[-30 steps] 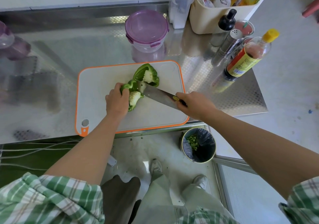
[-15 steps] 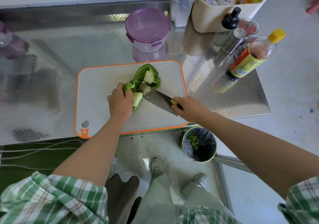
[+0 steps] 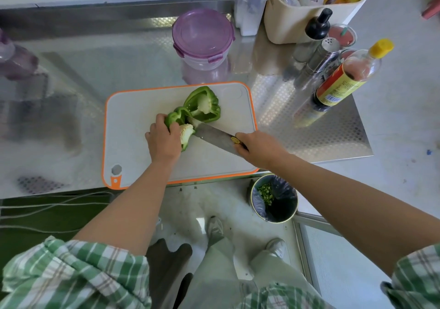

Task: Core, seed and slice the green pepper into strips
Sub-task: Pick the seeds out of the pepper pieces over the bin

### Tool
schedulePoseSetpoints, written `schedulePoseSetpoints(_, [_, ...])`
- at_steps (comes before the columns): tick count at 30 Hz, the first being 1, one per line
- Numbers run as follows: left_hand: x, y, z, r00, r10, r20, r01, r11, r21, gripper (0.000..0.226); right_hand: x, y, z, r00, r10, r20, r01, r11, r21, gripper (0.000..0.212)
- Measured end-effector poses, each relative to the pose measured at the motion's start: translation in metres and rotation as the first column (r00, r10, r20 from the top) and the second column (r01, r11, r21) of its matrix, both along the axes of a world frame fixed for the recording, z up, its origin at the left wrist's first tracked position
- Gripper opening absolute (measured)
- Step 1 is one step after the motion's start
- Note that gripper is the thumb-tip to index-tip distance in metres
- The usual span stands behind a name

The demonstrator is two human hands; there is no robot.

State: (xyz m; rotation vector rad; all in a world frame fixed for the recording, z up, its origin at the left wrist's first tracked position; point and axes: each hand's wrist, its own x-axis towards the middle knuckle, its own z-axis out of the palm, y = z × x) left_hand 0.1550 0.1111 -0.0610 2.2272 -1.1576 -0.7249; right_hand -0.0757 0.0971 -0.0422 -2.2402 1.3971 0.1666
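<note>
One pepper half (image 3: pixel 176 118) (partly) hidden under left grip (image 3: pixel 163 142).

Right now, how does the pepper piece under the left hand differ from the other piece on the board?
The left hand grips the near pepper piece; the far pepper piece lies free. The knife, held by the right hand, sits against the near piece's seedy core; the far piece lies hollow side up beyond it. Both are green, pale inside, on the cutting board.
</note>
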Motion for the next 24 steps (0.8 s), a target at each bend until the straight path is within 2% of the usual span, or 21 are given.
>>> schedulePoseSetpoints(2, [0.007,-0.001,0.002,0.994,0.108,-0.008,-0.109,0.993,-0.041,0.029,-0.006,-0.004,0.006,1.0,-0.03,0.004,0.03,0.998,-0.06,0.019])
schedulePoseSetpoints(5, [0.023,0.003,0.009,0.949,0.311,-0.06,-0.315,0.945,-0.09,0.031,-0.01,-0.003,0.008,0.991,-0.096,0.093,0.108,0.985,-0.134,0.02])
schedulePoseSetpoints(8, [0.037,0.01,0.018,0.851,0.493,-0.179,-0.517,0.847,-0.122,0.034,0.006,0.006,0.006,0.997,-0.016,0.075,0.028,0.987,-0.156,0.045])
schedulePoseSetpoints(10, [0.046,0.017,0.024,0.809,0.543,-0.226,-0.584,0.789,-0.193,0.034,0.021,0.015,-0.003,0.996,0.076,0.05,-0.064,0.977,-0.202,0.046])
schedulePoseSetpoints(12, [0.05,0.026,0.033,0.807,0.547,-0.225,-0.589,0.776,-0.226,0.033,0.036,0.025,-0.011,0.991,0.109,0.083,-0.087,0.967,-0.24,0.041])
schedulePoseSetpoints(15, [0.046,0.035,0.04,0.817,0.465,-0.341,-0.55,0.806,-0.219,0.037,0.056,0.032,-0.025,0.981,0.147,0.125,-0.107,0.954,-0.28,0.036])
schedulePoseSetpoints(17, [0.043,0.039,0.038,0.838,0.367,-0.404,-0.465,0.867,-0.178,0.036,0.068,0.034,-0.032,0.989,0.123,0.079,-0.103,0.97,-0.218,0.043])
schedulePoseSetpoints(21, [0.036,0.046,0.027,0.862,0.202,-0.465,-0.271,0.959,-0.086,0.016,0.073,0.04,-0.042,0.998,0.048,0.03,-0.045,0.995,-0.089,0.052])
schedulePoseSetpoints(24, [0.023,0.047,0.027,0.854,0.159,-0.496,-0.211,0.976,-0.05,0.016,0.07,0.04,-0.045,0.998,0.027,-0.052,-0.034,0.99,-0.14,0.061])
